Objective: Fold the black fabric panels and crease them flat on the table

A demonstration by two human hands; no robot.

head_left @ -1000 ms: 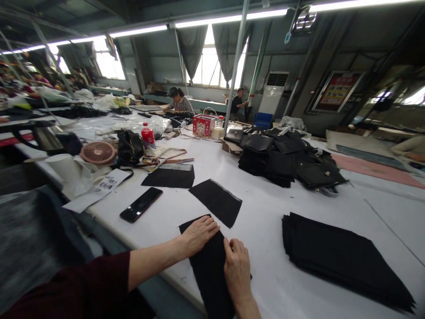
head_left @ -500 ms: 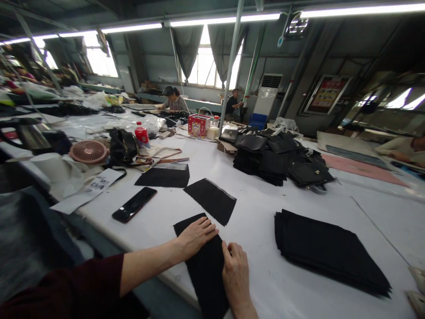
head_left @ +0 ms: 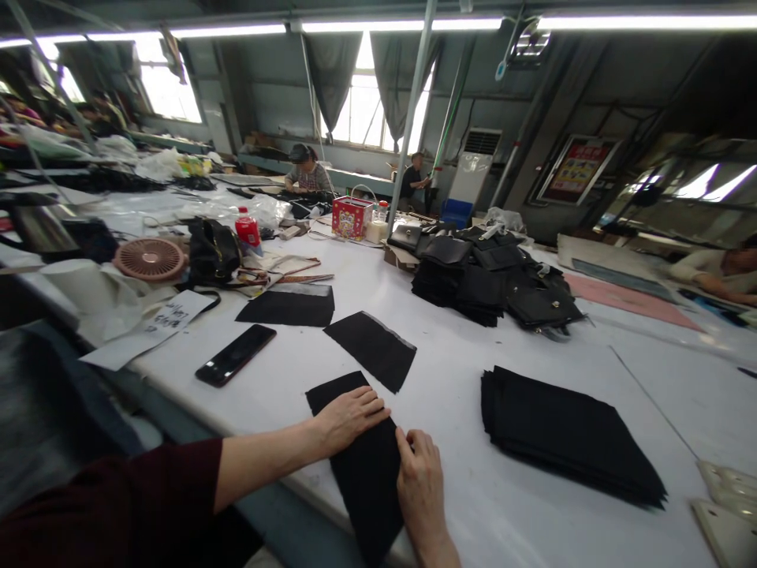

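A long black piece of material (head_left: pixel 370 497) lies at the table's front edge, its near end by the bottom of the view. My left hand (head_left: pixel 350 420) rests flat on its upper part, fingers stretched to the right. At its right edge is my right hand (head_left: pixel 421 481), fingers bent, thumb and fingertips on the border; what they pinch, if anything, is hidden. Two smaller black pieces, one in the middle (head_left: pixel 374 349) and one farther left (head_left: pixel 288 305), lie beyond my hands. To the right sits a stack of black sheets (head_left: pixel 568 434).
A phone (head_left: pixel 236 355) and a paper with writing (head_left: pixel 147 330) lie to the left, near a pink fan (head_left: pixel 150 259). Black bags and flaps (head_left: pixel 485 272) are heaped farther back. A person (head_left: pixel 718 272) sits at the far right.
The view has shifted slightly, so the table items appear a little farther left and higher. Both hands keep nearly the same place on the black piece.
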